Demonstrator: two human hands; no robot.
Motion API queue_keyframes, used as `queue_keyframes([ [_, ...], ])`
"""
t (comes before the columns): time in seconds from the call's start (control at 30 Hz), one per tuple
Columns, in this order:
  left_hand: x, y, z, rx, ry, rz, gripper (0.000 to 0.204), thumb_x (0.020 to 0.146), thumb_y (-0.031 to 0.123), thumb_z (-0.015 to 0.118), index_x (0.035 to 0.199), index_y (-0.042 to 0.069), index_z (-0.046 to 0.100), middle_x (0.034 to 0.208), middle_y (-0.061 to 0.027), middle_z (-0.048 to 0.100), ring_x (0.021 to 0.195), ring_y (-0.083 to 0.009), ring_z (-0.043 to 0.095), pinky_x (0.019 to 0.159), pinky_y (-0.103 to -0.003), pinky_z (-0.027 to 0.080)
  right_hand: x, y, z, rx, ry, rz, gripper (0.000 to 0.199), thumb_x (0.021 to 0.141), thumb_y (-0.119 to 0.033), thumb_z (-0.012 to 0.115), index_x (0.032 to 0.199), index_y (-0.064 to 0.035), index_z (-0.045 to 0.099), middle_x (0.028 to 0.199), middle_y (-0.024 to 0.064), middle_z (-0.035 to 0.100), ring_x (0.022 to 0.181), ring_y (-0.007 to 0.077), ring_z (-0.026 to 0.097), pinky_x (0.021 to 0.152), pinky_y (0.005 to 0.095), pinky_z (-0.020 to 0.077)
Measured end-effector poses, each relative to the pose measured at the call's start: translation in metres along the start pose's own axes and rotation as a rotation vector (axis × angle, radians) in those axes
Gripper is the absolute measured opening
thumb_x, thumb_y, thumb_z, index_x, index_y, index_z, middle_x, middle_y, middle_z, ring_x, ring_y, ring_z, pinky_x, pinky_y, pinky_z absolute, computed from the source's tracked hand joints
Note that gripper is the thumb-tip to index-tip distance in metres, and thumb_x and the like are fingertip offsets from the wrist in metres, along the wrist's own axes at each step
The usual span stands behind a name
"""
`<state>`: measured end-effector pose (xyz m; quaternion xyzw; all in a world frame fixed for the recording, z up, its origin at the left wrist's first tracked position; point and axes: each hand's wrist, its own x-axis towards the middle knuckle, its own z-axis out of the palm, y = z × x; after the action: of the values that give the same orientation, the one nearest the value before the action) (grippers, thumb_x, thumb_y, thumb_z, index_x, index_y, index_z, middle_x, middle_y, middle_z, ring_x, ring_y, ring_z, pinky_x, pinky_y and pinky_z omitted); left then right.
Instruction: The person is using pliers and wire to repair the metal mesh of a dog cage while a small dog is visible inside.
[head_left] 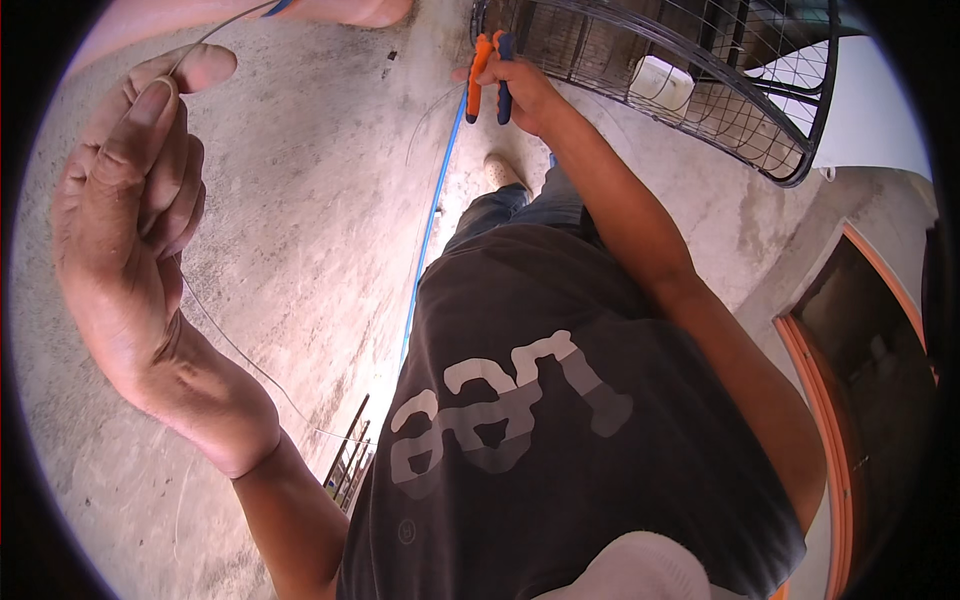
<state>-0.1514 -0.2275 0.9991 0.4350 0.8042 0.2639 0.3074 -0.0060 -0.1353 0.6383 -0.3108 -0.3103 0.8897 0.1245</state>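
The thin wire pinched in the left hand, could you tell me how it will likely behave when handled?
The thin wire is probably floppy yet springy: it hangs from the left hand in a loose curve. It looks light, since a fingertip pinch holds it. Being so fine, it may slip easily.

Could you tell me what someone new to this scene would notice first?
The left hand fills the left of the picture, raised close to the camera and pinching a thin wire that trails down past the wrist. Farther off, top centre, the right hand grips orange-and-blue-handled pliers at the edge of a black wire cage standing on the concrete floor.
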Motion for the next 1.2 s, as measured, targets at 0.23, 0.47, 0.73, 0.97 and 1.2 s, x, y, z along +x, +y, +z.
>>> queue_keyframes([
  [0.23,-0.009,-0.018,-0.005,-0.02,0.042,-0.027,0.048,0.099,0.035,0.049,0.12,-0.008,0.057,0.057,0.0096,0.029,0.047,-0.0008,0.024,0.042,-0.019,0.016,0.007,0.017,0.0,0.045,0.022,-0.013,0.057,0.076,-0.008,0.058,0.128,0.0088,0.044,0.12,0.0221,0.059,0.121,0.0287,0.05,0.109,0.0385,0.0303],
  [0.47,-0.026,-0.034,-0.01,-0.033,0.065,-0.069,0.046,0.097,0.034,0.05,0.117,-0.006,0.059,0.055,0.0098,0.028,0.045,-0.001,0.023,0.041,-0.019,0.016,0.012,0.022,0.004,0.026,0.083,-0.017,0.02,0.075,-0.006,0.058,0.095,-0.0035,0.058,0.119,0.0158,0.064,0.119,0.0222,0.049,0.108,0.0342,0.025],
  [0.73,-0.03,-0.045,-0.004,-0.048,0.027,-0.021,0.044,0.098,0.034,0.05,0.115,-0.005,0.061,0.052,0.0105,0.029,0.044,-0.001,0.024,0.04,-0.02,0.017,0.009,0.017,-0.005,-0.113,0.129,-0.017,0.042,0.074,-0.006,0.059,0.113,0.0068,0.053,0.111,0.0187,0.061,0.11,0.0252,0.052,0.103,0.0338,0.0292],
  [0.97,-0.047,-0.061,0.004,-0.131,0.031,-0.025,0.043,0.099,0.034,0.049,0.112,-0.005,0.063,0.051,0.0098,0.031,0.043,-0.0016,0.025,0.04,-0.02,0.017,0.006,0.013,-0.001,-0.041,0.072,-0.007,0.053,0.072,-0.001,0.057,0.122,0.0079,0.046,0.113,0.0201,0.062,0.114,0.0266,0.052,0.104,0.0352,0.0346],
  [1.2,-0.069,-0.075,0.014,-0.273,0.027,-0.122,0.037,0.095,0.031,0.055,0.105,-0.002,0.068,0.051,0.0077,0.036,0.045,-0.0033,0.028,0.045,-0.022,0.022,0.016,0.023,-0.018,-0.141,0.162,-0.008,0.04,0.069,0.002,0.056,0.108,0.0053,0.057,0.1,0.0144,0.063,0.1,0.0255,0.058,0.095,0.0333,0.0421],
])
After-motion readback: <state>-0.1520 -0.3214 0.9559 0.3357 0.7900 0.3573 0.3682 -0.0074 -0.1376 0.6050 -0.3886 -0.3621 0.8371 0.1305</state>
